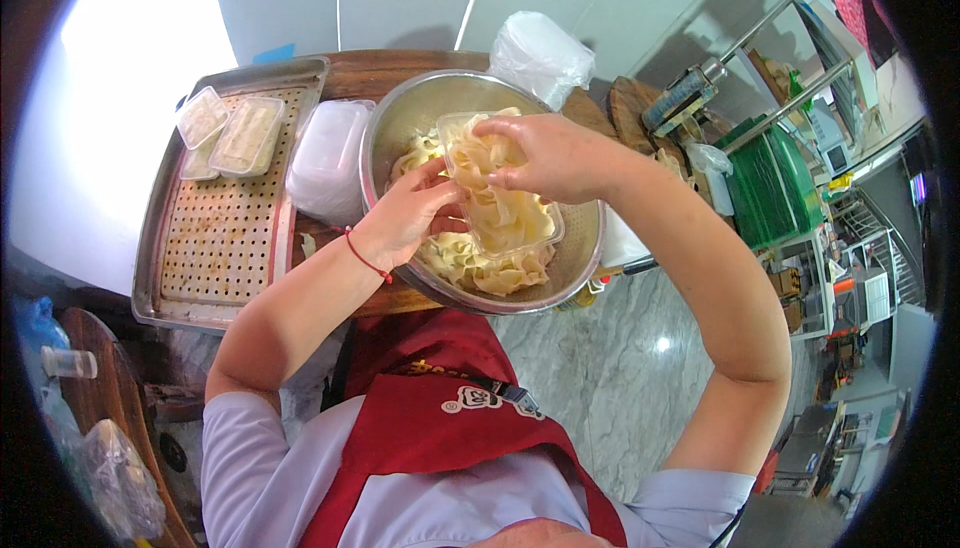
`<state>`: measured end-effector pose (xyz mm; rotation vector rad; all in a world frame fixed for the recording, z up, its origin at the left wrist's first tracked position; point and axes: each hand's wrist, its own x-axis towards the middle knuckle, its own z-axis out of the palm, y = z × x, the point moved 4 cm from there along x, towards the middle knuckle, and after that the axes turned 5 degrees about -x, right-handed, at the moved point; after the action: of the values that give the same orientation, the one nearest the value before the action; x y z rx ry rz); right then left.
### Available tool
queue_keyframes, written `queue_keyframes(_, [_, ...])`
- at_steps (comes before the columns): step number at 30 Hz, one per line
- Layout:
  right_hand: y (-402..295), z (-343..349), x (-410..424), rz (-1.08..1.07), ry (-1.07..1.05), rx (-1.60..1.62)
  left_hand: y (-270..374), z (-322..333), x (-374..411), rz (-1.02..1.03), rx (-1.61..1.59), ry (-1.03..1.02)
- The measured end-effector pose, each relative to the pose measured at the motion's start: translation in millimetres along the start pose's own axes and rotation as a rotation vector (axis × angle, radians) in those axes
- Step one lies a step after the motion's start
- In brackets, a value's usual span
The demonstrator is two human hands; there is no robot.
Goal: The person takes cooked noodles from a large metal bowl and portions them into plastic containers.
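Note:
A clear plastic container (501, 236), filled with pale, ruffled noodle-like food, is tilted over a large metal colander (577, 248). My left hand (420, 210), with a red cord at the wrist, grips the container's left side. My right hand (544, 158) rests on the food at the container's upper part, thumb and fingers curled over some of it; its fingertips are partly hidden. More of the ruffled food (495, 270) lies in the colander beneath the container.
Left of the colander stands a stack of clear containers (334, 143). Further left, a perforated metal tray (214, 255) holds several filled, lidded containers (251, 135). A white plastic bag (541, 56) sits behind the colander. A green crate (772, 184) and a metal flask (679, 101) are at right.

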<state>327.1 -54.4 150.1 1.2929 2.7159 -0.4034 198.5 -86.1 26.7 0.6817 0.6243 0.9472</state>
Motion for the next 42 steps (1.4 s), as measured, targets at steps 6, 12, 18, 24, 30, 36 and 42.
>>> queue_keyframes(6, [-16.6, -37.1, -7.9, 0.076, -0.028, 0.070, -1.1, 1.3, 0.7, -0.022, -0.016, 0.013])
queue_keyframes(12, [68.4, -46.7, -29.2, 0.263, 0.727, 0.323, 1.3, -3.8, 0.9, -0.017, -0.124, -0.082])
queue_keyframes(18, [104.0, 68.7, -39.9, 0.647, 0.458, 1.376, 6.8, -5.9, 3.0, 0.001, -0.114, -0.020])
queue_keyframes(24, [58.3, 72.8, -48.1, 0.132, 0.488, 0.618, 2.7, -12.2, 9.9, -0.003, 0.004, 0.017])
queue_keyframes(30, [42.8, 57.4, -56.5, -0.107, 0.596, 0.315, 6.2, -7.3, 11.2, 0.027, -0.043, 0.036])
queue_keyframes(36, [150.1, 82.1, -34.7, 0.435, 0.433, 0.322, 18.7, -17.2, 11.7, 0.033, -0.052, 0.039])
queue_keyframes(42, [163.5, 169.4, -1.7, 0.356, 0.024, 0.161, 37.0, -28.9, 1.8, 0.121, -0.028, 0.146])
